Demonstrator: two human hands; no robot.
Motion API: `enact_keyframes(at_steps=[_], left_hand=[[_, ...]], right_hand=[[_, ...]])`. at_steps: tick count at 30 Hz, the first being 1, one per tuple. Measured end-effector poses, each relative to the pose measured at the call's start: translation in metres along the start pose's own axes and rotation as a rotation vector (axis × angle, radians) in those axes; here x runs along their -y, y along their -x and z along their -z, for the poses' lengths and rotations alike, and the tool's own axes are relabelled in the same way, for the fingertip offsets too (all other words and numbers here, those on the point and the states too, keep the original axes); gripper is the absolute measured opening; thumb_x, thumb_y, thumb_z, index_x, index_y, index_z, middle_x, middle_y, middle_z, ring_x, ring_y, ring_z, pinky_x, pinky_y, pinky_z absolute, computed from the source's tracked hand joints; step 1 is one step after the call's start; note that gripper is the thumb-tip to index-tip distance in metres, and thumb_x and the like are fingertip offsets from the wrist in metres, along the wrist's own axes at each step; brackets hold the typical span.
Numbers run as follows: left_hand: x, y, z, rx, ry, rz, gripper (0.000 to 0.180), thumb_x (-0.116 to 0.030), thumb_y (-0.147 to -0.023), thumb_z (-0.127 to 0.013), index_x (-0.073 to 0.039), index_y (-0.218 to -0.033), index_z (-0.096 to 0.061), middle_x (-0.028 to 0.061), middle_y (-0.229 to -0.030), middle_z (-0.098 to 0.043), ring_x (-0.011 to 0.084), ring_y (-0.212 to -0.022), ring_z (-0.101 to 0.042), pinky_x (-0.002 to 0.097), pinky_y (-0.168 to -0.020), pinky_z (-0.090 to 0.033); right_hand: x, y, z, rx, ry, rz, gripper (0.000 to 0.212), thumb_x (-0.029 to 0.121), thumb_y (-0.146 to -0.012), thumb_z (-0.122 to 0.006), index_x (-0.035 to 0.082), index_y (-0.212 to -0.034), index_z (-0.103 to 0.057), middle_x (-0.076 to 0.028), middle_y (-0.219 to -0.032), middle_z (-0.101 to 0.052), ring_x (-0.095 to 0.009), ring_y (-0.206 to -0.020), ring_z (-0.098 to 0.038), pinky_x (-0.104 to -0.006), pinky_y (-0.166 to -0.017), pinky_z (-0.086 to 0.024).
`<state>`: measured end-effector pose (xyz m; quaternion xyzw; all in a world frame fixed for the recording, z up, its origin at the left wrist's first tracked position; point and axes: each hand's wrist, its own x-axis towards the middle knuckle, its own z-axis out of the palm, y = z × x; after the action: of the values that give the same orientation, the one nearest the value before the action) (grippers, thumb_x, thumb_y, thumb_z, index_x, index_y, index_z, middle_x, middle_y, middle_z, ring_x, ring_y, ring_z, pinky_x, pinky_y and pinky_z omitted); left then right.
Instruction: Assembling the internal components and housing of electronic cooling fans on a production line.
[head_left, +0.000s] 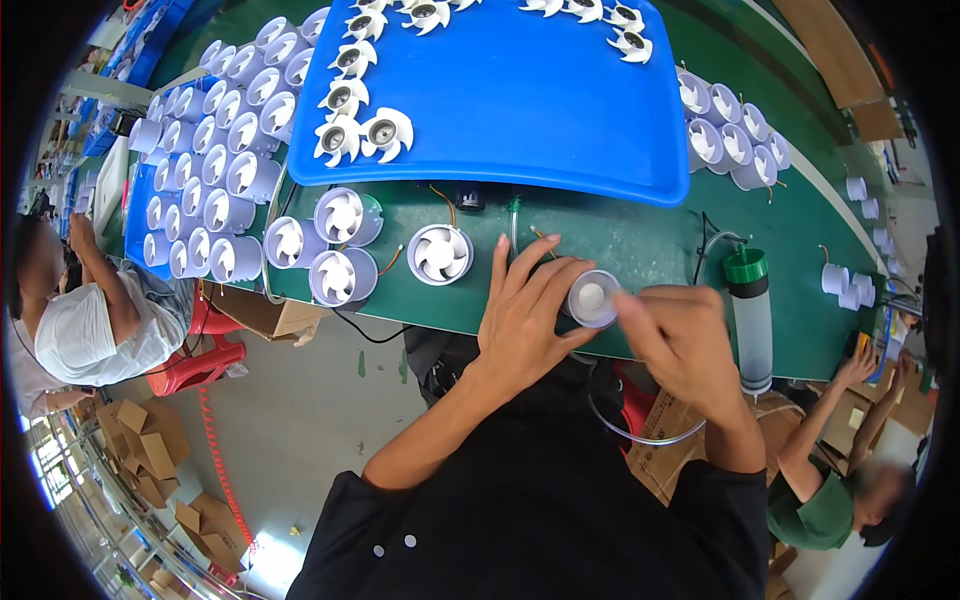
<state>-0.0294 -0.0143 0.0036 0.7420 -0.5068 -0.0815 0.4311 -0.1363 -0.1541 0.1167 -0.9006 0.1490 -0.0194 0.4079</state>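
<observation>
At the near edge of the green table (620, 240), seen from the head camera, the left hand (525, 320) lies with fingers spread, steadying a small white round housing (592, 298), while the right hand (680, 335) pinches it from the other side with closed fingers; the piece sits between both hands, just above the table edge. Three finished-looking fan housings (340, 215) and one open fan unit (441, 253) stand close to the left. Rows of white housings (215, 160) fill the far left, and loose white impellers (362, 132) line the blue tray (520, 90), so much work seems done, with plenty of parts left.
</observation>
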Motion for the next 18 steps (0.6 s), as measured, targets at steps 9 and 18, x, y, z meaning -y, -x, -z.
enact_keyframes(at_steps=[9,18], left_hand=[[-0.014,0.017,0.033,-0.213,0.087,0.007,0.089,-0.027,-0.066,-0.090,-0.005,-0.138,-0.043,0.0164,-0.138,-0.047,0.0402,-0.132,-0.038,0.0523,-0.111,-0.028],[0.006,0.001,0.084,-0.050,-0.406,0.227,0.073,-0.005,-0.079,-0.075,-0.008,-0.144,-0.042,0.0210,-0.138,-0.043,0.0419,-0.122,-0.044,0.0500,-0.100,-0.039]], right_hand=[[-0.021,0.014,-0.026,-0.247,-0.033,-0.048,0.052,0.008,-0.073,-0.079,0.004,-0.121,-0.061,-0.015,-0.114,-0.055,-0.033,-0.103,-0.055,-0.0389,-0.086,-0.046],[-0.044,0.024,-0.072,-0.413,0.083,0.016,0.064,0.005,-0.066,-0.084,0.005,-0.126,-0.059,-0.013,-0.117,-0.057,-0.032,-0.106,-0.054,-0.0403,-0.089,-0.047]])
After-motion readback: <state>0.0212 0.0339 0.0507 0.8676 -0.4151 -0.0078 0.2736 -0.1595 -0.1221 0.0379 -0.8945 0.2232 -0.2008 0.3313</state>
